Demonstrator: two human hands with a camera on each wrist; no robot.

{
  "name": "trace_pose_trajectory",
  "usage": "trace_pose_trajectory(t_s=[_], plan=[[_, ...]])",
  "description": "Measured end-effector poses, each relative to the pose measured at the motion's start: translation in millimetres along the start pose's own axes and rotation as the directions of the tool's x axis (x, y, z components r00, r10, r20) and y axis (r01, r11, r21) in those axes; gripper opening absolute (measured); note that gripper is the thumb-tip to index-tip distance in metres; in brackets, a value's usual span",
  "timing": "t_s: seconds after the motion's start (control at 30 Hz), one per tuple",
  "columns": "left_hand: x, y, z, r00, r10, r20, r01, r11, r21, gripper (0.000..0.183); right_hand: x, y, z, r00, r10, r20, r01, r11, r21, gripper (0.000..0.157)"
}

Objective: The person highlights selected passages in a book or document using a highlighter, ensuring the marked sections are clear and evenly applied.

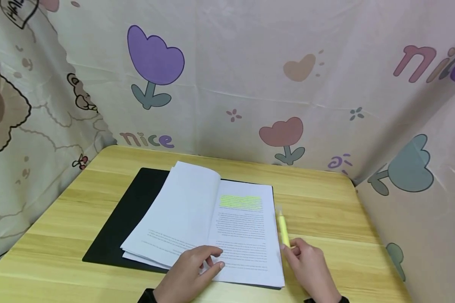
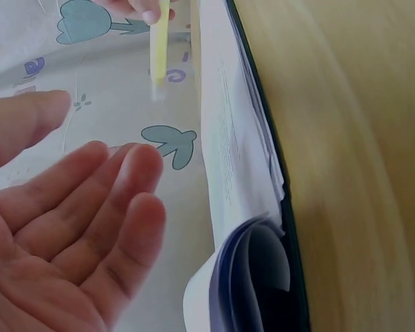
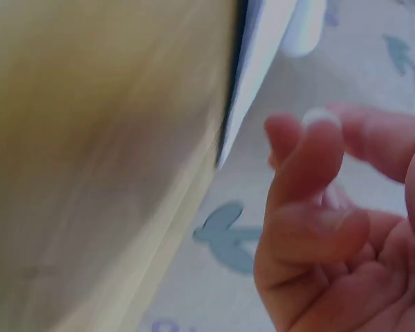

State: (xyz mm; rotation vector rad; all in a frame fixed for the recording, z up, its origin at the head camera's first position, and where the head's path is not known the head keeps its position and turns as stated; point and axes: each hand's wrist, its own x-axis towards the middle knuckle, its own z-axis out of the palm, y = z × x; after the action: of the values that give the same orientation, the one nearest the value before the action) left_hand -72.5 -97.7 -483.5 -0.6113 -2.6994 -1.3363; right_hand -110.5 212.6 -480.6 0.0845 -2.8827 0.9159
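Note:
A stack of printed sheets (image 1: 240, 248) lies spread on a black folder (image 1: 115, 227), with its left-hand pages (image 1: 178, 206) turned over and curling. Near the top of the right page, a block of text (image 1: 240, 202) is marked in bright yellow. Beside that page's right edge, my right hand (image 1: 311, 266) pinches a yellow highlighter (image 1: 284, 229) between thumb and fingers, its pale tip pointing away from me. My left hand (image 1: 193, 271) is over the lower middle of the pages, fingers loosely bent. The left wrist view shows its palm and fingers (image 2: 140, 232) with nothing held.
The wooden table (image 1: 314, 202) carries everything. Behind it and at both sides hangs a pale curtain (image 1: 220, 63) printed with flowers and words. In the left wrist view, curled page ends (image 2: 249, 256) stand up from the folder.

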Motion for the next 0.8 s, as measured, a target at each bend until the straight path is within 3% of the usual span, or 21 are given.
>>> trace_pose_trajectory(t_s=[0.1, 0.33, 0.47, 0.6, 0.8], plan=[[0.5, 0.3, -1.0, 1.000, -0.014, -0.009, 0.014, 1.000, 0.020, 0.025, 8, 12, -8.6, 0.999, 0.024, -0.027, -0.026, 0.997, -0.068, 0.026], [0.7, -2.4, -4.9, 0.998, -0.057, -0.020, 0.058, 0.997, 0.052, 0.023, 21, 27, -18.5, 0.988, 0.149, 0.031, -0.144, 0.982, -0.123, 0.027], [1.6, -2.9, -10.8, 0.992, -0.099, -0.076, 0.106, 0.990, 0.093, 0.020, 25, 31, -19.5, 0.983, 0.181, 0.039, -0.173, 0.973, -0.153, 0.027], [3.2, -5.0, -21.3, 0.971, -0.176, -0.164, 0.200, 0.969, 0.143, 0.019, 27, 34, -20.4, 0.972, 0.221, 0.080, -0.205, 0.964, -0.172, 0.031], [2.2, -15.6, -44.5, 0.933, -0.269, -0.239, 0.305, 0.944, 0.126, 0.025, 26, 37, -21.8, 0.953, 0.273, 0.133, -0.249, 0.953, -0.174, 0.038]])
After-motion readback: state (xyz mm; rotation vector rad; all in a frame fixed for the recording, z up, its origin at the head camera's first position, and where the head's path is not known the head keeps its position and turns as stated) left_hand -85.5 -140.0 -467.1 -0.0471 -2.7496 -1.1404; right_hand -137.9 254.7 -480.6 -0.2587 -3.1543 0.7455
